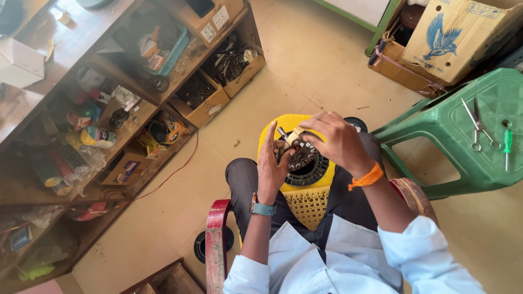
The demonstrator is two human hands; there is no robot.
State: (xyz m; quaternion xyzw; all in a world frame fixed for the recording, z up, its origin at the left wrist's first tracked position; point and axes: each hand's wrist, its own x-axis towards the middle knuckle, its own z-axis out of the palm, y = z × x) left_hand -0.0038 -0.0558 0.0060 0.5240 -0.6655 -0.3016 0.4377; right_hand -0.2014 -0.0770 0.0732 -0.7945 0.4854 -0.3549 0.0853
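— Over on your left, the wooden shelves are crowded with tins, packets and open cardboard boxes of small metal parts, and a red wire trails across the floor from them. None of that is in your hands.

— And my left hand?

— Your left hand, the one with the grey-strapped watch, stands upright with the fingers stretched long and only loosely curved. The palm seems to press against the side of the round wound metal core, bracing more than clasping it. How tightly, I cannot tell.

— Where is the core sitting?

— Held up between both hands, just above your lap and over the yellow stool in front of your knees. A black ribbed ring lies on the stool beneath it.

— And the right hand?

— Your right hand, with the orange thread band at the wrist, curls down over the top of the core, fingertips pinched at a small pale piece near its upper edge. What exactly they grip is too hidden to say.

— How far along would you judge it?

— Midway, I'd guess. The core is out and being worked by hand, apart from the ring below. Further right, the scissors and green-handled screwdriver lie on the green plastic stool, well apart from you, beside a cardboard box with a blue bird print.
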